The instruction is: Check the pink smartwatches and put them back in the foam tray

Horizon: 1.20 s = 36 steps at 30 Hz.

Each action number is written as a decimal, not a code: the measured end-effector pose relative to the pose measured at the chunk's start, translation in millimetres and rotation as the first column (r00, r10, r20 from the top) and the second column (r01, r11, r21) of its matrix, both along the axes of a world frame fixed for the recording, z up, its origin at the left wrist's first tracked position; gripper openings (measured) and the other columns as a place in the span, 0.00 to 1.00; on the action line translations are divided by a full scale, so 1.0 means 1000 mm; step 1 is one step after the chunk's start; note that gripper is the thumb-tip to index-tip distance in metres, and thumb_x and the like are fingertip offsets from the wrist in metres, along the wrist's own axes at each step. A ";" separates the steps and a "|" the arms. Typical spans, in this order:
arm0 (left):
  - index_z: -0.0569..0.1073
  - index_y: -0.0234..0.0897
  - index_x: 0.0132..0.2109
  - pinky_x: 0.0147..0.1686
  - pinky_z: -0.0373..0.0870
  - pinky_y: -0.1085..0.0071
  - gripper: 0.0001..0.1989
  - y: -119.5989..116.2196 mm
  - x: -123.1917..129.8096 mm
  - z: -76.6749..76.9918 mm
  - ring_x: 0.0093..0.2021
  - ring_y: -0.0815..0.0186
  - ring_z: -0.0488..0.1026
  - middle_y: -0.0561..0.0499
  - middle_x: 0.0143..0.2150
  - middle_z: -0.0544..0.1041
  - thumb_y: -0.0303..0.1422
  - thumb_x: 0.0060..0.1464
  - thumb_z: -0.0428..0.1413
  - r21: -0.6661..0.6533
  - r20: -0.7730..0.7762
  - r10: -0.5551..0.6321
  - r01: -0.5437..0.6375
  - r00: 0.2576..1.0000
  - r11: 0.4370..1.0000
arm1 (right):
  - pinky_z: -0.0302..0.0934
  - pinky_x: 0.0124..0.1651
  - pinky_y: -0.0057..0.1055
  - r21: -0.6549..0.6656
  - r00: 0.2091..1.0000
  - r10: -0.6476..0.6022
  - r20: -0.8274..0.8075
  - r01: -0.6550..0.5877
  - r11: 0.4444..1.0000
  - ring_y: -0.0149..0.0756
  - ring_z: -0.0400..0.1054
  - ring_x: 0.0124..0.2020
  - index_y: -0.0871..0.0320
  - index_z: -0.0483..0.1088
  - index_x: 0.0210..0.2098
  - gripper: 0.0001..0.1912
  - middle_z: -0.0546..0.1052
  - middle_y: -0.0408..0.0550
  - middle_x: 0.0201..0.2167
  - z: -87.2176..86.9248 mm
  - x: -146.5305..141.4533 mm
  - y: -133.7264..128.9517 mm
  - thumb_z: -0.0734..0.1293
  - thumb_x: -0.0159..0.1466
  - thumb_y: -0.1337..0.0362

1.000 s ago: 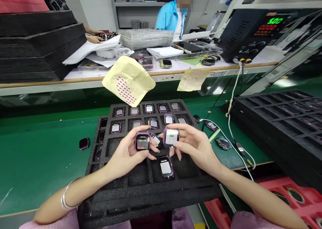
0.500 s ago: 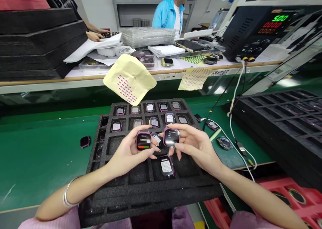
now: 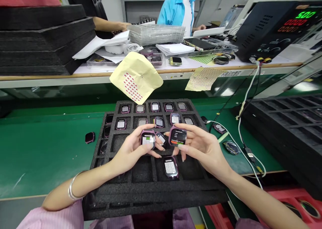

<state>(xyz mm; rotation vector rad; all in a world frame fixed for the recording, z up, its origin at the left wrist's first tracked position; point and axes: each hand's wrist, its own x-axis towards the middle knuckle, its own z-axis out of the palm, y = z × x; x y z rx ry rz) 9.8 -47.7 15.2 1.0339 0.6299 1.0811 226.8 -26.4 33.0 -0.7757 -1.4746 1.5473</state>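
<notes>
My left hand [image 3: 133, 148] grips a purple-cased smartwatch [image 3: 148, 139], its thumb at the lower edge of a lit screen showing a white table with a green patch. In my right hand [image 3: 198, 145] is a second purple smartwatch [image 3: 177, 136], its dark screen bearing text and a red and green strip at the bottom. Both are held above a black foam tray [image 3: 141, 188] with square pockets. A lit watch [image 3: 170, 167] rests in the tray just below my hands, and another watch [image 3: 161, 139] lies tilted between them. Several more sit in the back rows.
A dark watch [image 3: 90, 137] lies on the green table [image 3: 57, 162] to the left. White cables [image 3: 241, 148] run down on the right, near more foam trays [image 3: 284, 135]. Yellow paper sheets [image 3: 137, 78] hang from the shelf edge. A co-worker in blue [image 3: 173, 11] is behind the shelf.
The left watch's screen has switched from a dark page with a red-green bar to a white table. The right one now shows a red and green strip. The whole view has shifted slightly.
</notes>
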 end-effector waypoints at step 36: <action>0.66 0.35 0.50 0.31 0.78 0.66 0.15 0.000 0.002 0.001 0.37 0.60 0.76 0.45 0.39 0.75 0.32 0.56 0.57 -0.019 -0.077 0.053 -0.055 0.996 0.998 | 0.60 0.15 0.24 0.037 0.988 -0.114 0.105 0.110 0.993 0.33 0.71 0.19 0.58 0.70 0.46 0.12 0.78 0.51 0.33 -0.003 0.000 0.000 0.67 0.64 0.62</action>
